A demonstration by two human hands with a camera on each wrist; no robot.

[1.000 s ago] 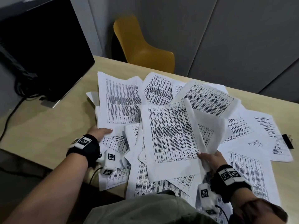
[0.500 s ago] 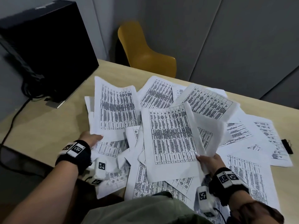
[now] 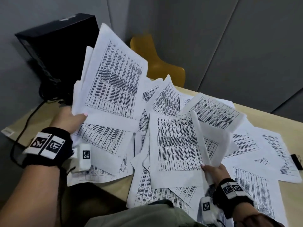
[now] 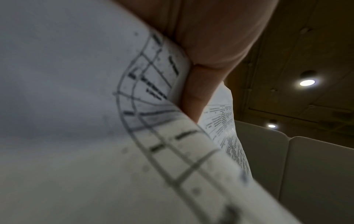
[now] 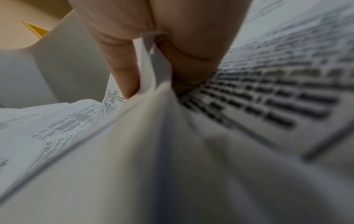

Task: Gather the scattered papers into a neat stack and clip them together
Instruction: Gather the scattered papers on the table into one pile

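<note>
Both hands grasp paper. From the head view, the left hand is raised above the near left part of the desk, thumb on top, pinching the lower corner of a few printed sheets that tilt up and away towards a black box at the far left. The right hand sits low near the front edge, thumb over the bottom right corner of another sheaf that leans up from the scattered papers covering most of the desk. A black binder clip lies at the far right, partly under the edge of a sheet and well apart from both hands. A yellow chair stands behind the desk.

Only the wrist cameras show the grips from below. In the left wrist view, the fingers curl against a sheet that bends around them, its table lines blurred; how many sheets are held cannot be told. Ceiling lights show beyond. In the right wrist view, two fingers straddle paper edges, with at least one sheet running between them, and more printed sheets lie lower left. Neither wrist view shows the clip.

Both forearms reach forward with black wrist bands bearing square markers.
</note>
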